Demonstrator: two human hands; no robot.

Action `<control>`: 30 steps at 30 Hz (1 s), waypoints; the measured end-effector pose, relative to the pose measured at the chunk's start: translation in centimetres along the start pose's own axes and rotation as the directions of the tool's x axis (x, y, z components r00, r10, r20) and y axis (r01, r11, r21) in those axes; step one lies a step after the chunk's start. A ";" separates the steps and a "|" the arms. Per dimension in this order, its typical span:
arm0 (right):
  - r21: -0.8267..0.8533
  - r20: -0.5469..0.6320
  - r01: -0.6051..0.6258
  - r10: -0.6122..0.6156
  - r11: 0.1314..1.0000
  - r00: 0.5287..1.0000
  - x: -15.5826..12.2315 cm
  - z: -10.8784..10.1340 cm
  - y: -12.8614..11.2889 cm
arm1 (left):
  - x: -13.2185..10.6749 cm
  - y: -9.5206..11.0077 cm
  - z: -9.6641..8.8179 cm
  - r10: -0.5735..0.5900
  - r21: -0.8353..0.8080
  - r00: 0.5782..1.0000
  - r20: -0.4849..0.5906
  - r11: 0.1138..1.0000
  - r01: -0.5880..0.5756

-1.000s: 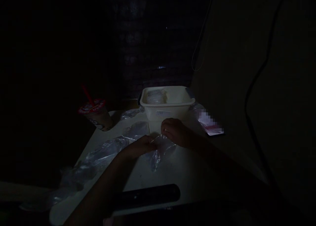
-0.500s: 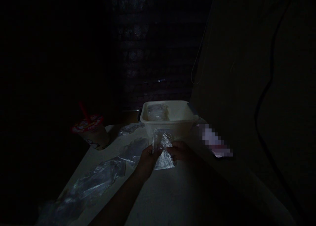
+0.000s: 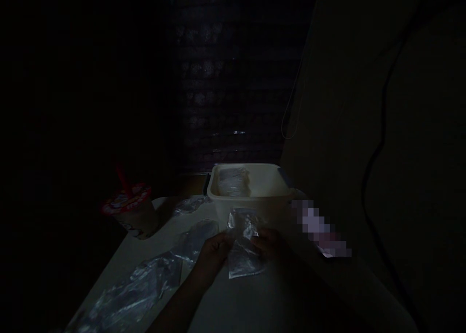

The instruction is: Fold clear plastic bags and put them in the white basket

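Observation:
In dim light, a clear plastic bag [image 3: 244, 262] is stretched between my two hands, just in front of a pale plastic bin. My left hand [image 3: 214, 253] pinches its left edge. My right hand [image 3: 270, 243] grips the right edge, its fingers partly lost in shadow. Behind them the bin [image 3: 251, 204] stands on the table, with a bundle of folded clear bags [image 3: 233, 181] at the left inside it. More clear plastic bags [image 3: 136, 287] lie loose along the left of the table, close to my left forearm.
A drink cup [image 3: 133, 214] with a red-rimmed lid and red straw stands at the table's left edge. A pixelated object [image 3: 322, 231] lies to the right of the bin. A dark cable [image 3: 371, 163] hangs at the right, and dark slatted blinds [image 3: 233, 90] cover the back.
The whole view has shifted, so the table things appear lower. Both hands still hold the bag, which now looks flatter and more spread out, with my hands slightly farther apart.

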State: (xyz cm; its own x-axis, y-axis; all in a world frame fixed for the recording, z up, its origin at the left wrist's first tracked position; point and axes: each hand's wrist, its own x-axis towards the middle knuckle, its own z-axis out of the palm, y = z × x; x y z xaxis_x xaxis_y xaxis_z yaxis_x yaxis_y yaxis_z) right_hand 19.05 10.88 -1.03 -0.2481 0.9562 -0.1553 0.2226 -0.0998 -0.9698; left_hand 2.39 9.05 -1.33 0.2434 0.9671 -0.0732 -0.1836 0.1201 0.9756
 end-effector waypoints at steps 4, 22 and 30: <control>0.014 -0.014 0.041 -0.041 0.999 0.999 -0.1 0.0 0.2 | 0.0 0.0 -0.1 -0.024 0.036 1.000 -0.017 0.999 0.024; -0.062 0.054 0.113 -0.110 0.992 0.993 -0.4 -0.3 -0.3 | -0.1 0.0 -0.1 -0.016 0.004 1.000 -0.025 1.000 0.016; -0.067 0.075 0.102 -0.097 0.992 0.992 -0.4 -0.4 -0.3 | -0.1 0.0 -0.1 -0.051 0.020 0.997 -0.060 0.998 0.052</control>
State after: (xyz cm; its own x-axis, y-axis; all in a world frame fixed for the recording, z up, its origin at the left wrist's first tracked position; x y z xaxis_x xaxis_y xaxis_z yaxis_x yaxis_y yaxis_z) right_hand 19.50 10.64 -0.61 -0.3383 0.9381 -0.0737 0.2588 0.0174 -0.9658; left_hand 2.26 8.95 -1.38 0.1946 0.9715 -0.1354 -0.1512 0.1661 0.9745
